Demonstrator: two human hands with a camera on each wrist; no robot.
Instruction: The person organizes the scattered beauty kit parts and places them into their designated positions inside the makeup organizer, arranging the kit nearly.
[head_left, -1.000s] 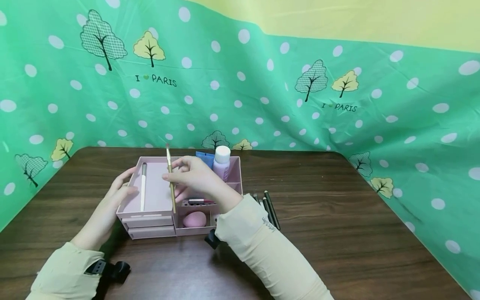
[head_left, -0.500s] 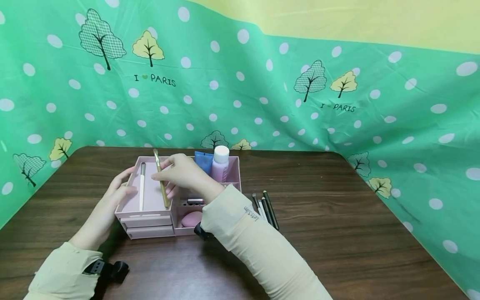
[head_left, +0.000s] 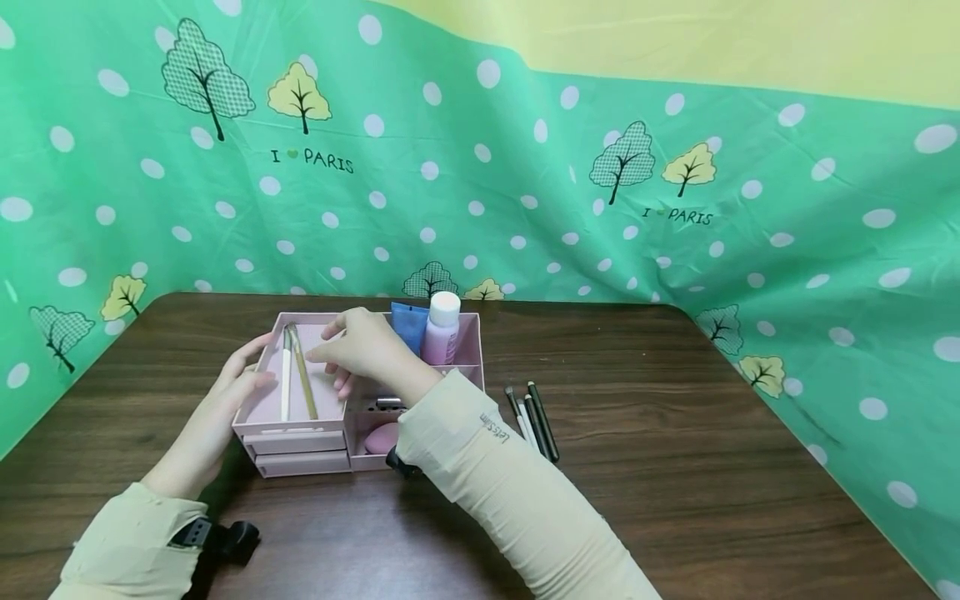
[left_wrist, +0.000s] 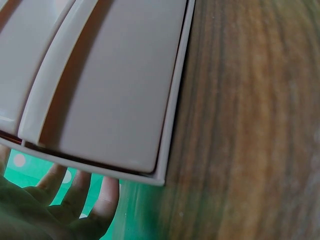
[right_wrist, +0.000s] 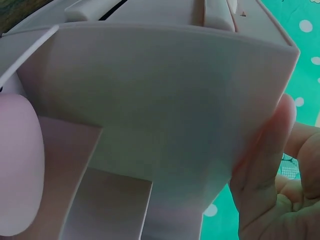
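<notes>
A pink makeup organizer (head_left: pixel 303 463) stands on the table with two drawers at its left front. My left hand (head_left: pixel 217 408) holds its left side, thumb over the top rim and fingers along the outer wall; the left wrist view shows several fingers (left_wrist: pixel 107 202) against that wall. In the top tray lie a white makeup brush (head_left: pixel 286 379) and, slanting beside it, a gold-handled brush (head_left: pixel 304 375). My right hand (head_left: pixel 371 346) hovers just right of the gold brush with loosely bent fingers, nothing between them. In the right wrist view its thumb (right_wrist: pixel 265 160) shows beside the organizer's wall.
Behind my right hand, a blue tube (head_left: pixel 409 325) and a white-capped bottle (head_left: pixel 442 329) stand in the organizer's back compartment. A pink makeup sponge (head_left: pixel 381 439) sits in front, partly behind my sleeve. Several brushes and dark pencils (head_left: pixel 542 425) lie on the table to the right.
My right hand has carried the gold brush leftward, laid it in the tray beside the white brush and let it go. The left hand keeps its place on the organizer.
</notes>
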